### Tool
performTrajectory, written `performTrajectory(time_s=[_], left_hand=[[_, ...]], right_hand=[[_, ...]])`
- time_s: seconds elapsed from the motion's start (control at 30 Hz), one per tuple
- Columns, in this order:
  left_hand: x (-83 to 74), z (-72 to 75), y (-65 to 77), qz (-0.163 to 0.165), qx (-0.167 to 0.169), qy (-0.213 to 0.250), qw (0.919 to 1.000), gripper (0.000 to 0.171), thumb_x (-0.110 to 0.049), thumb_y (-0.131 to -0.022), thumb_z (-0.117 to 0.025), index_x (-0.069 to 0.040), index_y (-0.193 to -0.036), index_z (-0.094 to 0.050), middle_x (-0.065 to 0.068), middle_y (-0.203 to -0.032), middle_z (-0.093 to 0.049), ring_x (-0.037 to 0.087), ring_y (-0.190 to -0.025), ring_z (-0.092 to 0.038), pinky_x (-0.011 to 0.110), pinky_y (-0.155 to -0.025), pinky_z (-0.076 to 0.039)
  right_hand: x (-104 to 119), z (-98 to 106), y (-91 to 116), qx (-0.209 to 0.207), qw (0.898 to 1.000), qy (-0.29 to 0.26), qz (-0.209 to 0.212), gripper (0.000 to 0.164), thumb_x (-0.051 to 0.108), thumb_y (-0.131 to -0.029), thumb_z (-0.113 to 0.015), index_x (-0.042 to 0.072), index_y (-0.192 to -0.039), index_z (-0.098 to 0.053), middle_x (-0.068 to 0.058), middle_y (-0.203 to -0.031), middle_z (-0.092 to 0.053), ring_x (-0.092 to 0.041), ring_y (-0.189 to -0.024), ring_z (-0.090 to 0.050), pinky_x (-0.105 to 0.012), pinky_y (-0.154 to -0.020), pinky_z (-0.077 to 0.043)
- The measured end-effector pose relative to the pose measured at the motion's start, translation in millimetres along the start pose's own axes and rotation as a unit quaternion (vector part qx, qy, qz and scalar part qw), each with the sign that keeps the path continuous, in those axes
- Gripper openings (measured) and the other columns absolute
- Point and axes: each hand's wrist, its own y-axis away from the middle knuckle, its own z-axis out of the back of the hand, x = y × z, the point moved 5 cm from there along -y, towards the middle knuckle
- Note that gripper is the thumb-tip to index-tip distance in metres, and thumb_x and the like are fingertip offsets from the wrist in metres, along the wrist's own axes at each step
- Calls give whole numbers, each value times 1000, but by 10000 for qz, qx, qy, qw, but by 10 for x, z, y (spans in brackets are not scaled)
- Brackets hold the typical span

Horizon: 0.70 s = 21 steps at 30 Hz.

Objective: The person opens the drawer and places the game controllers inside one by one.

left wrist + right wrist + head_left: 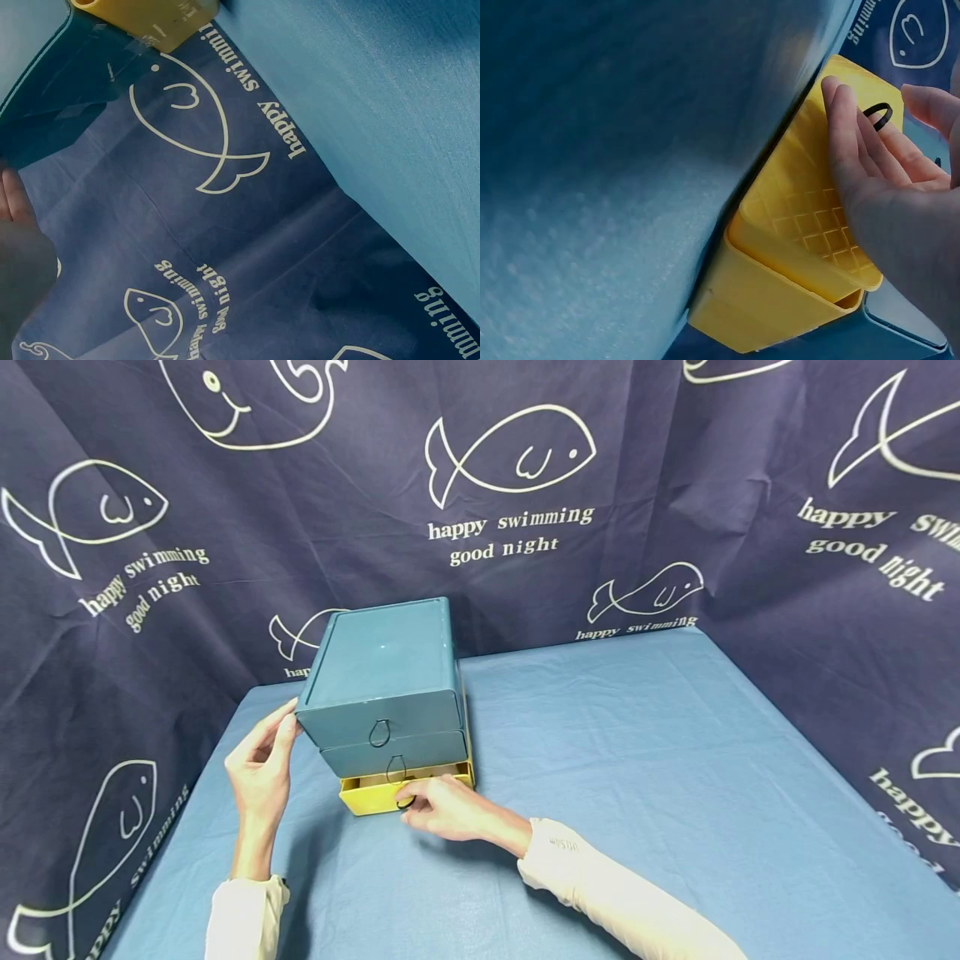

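Note:
A small drawer unit stands on the table, with two teal drawers [382,722] above a yellow drawer [367,798]. The yellow drawer is pulled out a little, and its black loop handle [883,114] sits at the fingers of my right hand [446,808]. One finger is hooked through that loop, while the thumb stands apart from it in the right wrist view. My left hand [262,760] touches the upper left front corner of the unit with fairly straight fingers. Only part of this hand shows in the left wrist view.
Blue cloth [600,777] covers the table around the unit. Dark curtains [510,585] with white fish drawings hang behind and at both sides. Thin loop handles [380,733] hang on the teal drawer fronts.

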Motion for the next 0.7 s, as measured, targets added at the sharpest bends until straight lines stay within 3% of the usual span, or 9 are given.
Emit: performTrajectory(time_s=[0.33,0.7], left_hand=[[14,6,9,83,16,-46,10000,26,7,-98,-65,11,-123,-70,1,-108,-77,9,-87,-73,20,-86,-53],[7,6,9,-10,-14,-114,9999,25,7,-98,-65,11,-122,-71,0,-105,-78,8,-85,-73,20,-83,-53]], right_hand=[[-22,34,-54,-34,9997,-236,7,27,9,-98,-69,4,-124,-73,-3,-107,-75,1,-82,-62,-16,-73,-50],[-96,54,-127,-109,9997,-173,-152,26,11,-99,-69,6,-124,-74,0,-98,-76,3,-72,-60,-16,-68,-50]])
